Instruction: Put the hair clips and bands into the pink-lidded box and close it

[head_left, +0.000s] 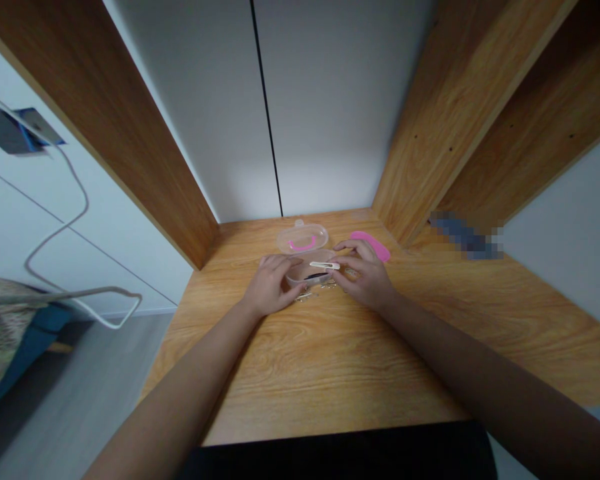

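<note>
My right hand [367,279] pinches a pale hair clip [324,265] between thumb and fingers, over a clear plastic box [307,261]. The box's left side is gripped by my left hand [270,285], thumb at the near edge and fingers along the far one. Inside the box lies a thin dark item [315,275], too small to name. Behind, the box's clear lid [303,239] with a pink handle is swung open. Several small clip-like pieces [304,296] lie on the table just in front of the box, partly hidden by my hands.
A pink oval piece [373,245] rests behind my right hand on the wooden table [290,373]. Wooden side panels [415,140] and a pale back wall [325,133] enclose the far end. A blurred dark object [465,237] sits at right; a white cable [83,200] hangs at left.
</note>
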Available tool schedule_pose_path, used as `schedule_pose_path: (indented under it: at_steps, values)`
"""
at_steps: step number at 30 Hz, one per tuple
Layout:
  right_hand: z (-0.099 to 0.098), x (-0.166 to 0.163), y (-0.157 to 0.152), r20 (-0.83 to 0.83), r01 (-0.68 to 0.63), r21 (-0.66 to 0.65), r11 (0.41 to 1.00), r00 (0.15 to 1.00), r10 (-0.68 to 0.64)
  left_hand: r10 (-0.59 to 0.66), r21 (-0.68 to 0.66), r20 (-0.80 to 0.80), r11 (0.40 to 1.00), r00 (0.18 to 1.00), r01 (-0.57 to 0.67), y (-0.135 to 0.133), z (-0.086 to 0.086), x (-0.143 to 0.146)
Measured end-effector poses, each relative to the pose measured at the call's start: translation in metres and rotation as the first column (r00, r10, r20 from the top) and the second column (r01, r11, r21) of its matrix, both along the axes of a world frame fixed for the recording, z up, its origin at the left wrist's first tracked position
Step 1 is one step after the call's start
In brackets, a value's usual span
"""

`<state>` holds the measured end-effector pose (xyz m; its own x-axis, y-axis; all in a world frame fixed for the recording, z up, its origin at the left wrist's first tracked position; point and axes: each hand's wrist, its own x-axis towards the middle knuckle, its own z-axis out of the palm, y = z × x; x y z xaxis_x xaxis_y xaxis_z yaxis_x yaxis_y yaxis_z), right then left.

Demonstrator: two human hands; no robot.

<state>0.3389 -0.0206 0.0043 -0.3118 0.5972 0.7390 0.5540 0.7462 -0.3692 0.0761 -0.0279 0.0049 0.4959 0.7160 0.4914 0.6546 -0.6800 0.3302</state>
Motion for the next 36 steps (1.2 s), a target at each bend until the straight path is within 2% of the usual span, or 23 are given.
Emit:
schedule_pose_path:
  at_steps: [12, 17, 29, 36]
  values:
    - [-0.0011, -0.0009, 0.0047, 0.040, 0.057, -0.035, 0.998, 0.998, -0.055, -0.071, 0.080, -0.033, 0.994, 0.997, 0.073, -0.0024, 0.0049, 0.0011]
    - [0.0009, -0.0014, 0.0046, 0.021, 0.060, -0.051, 0.997, 0.998, -0.059, -0.057, 0.057, -0.068, 0.997, 0.996, 0.061, -0.0025, 0.0058, 0.0005]
    - [0.0017, -0.0026, 0.0044, 0.031, 0.108, -0.040, 0.993, 0.994, -0.107, -0.120, 0.197, -0.020, 0.973, 0.993, 0.121, 0.0006, 0.0031, -0.0003]
    - [0.0008, -0.0019, 0.0046, 0.037, 0.121, -0.052, 0.991, 0.992, -0.119, -0.117, 0.201, -0.017, 0.973, 0.993, 0.118, 0.0002, 0.0033, 0.0003]
